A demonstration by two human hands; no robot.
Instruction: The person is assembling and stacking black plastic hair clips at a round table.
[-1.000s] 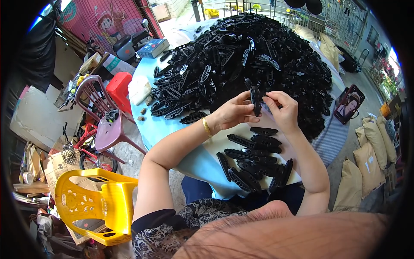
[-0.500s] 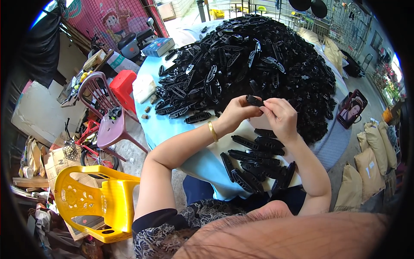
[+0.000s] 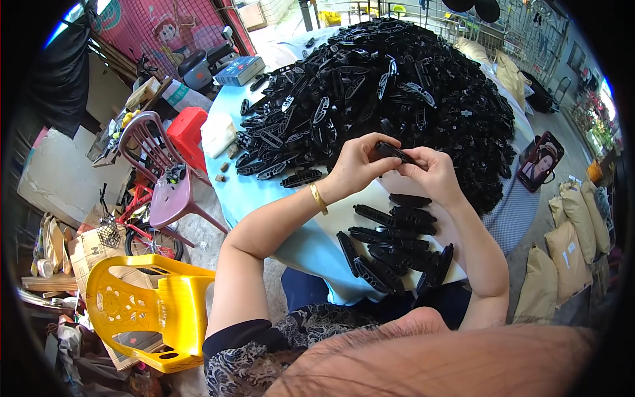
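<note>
Blue table (image 3: 264, 198), blue box (image 3: 239, 70), black-parts heap (image 3: 397, 86)

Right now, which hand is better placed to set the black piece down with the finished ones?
Probably the right hand: it pinches the black piece directly above the finished row, while the left hand sits nearer the pile.

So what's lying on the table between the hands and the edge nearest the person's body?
In the head view, a small cluster of black plastic pieces lies on the light blue table, below the left hand and right hand.
</note>
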